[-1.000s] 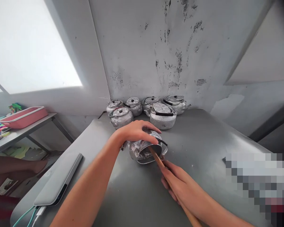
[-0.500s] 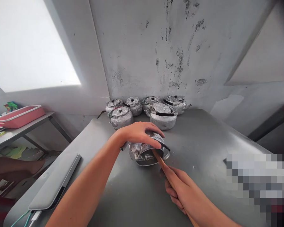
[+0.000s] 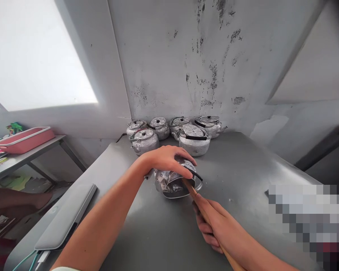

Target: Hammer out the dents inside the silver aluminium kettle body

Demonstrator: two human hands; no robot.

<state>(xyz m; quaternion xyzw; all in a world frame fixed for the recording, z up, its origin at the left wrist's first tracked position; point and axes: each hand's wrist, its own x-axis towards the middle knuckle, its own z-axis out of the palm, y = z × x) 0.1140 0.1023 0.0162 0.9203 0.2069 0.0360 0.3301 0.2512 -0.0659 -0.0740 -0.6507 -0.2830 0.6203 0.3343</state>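
Note:
A silver metal kettle (image 3: 176, 188) lies tipped on the grey table, its open mouth facing me. Over its upper side rests my left hand (image 3: 171, 162), fingers curved around the body and closed on it. My right hand (image 3: 210, 222) is wrapped around a long wooden stick (image 3: 190, 188). The far end of that stick goes into the kettle's mouth, and its tip is hidden inside. The kettle's dark handle (image 3: 196, 174) sticks out to the right, below my left fingers.
Several lidded metal kettles (image 3: 194, 145) stand against the wall at the table's (image 3: 243, 162) back. A grey power bank with cables (image 3: 66, 218) lies at left. A pink basket (image 3: 25, 141) sits on a side table. Someone's limb (image 3: 22, 199) shows at left; a blurred patch (image 3: 307, 210) covers the right.
My right hand and the stick have shifted very slightly. My left hand and the tipped kettle stay almost where they were; the view has moved a little.

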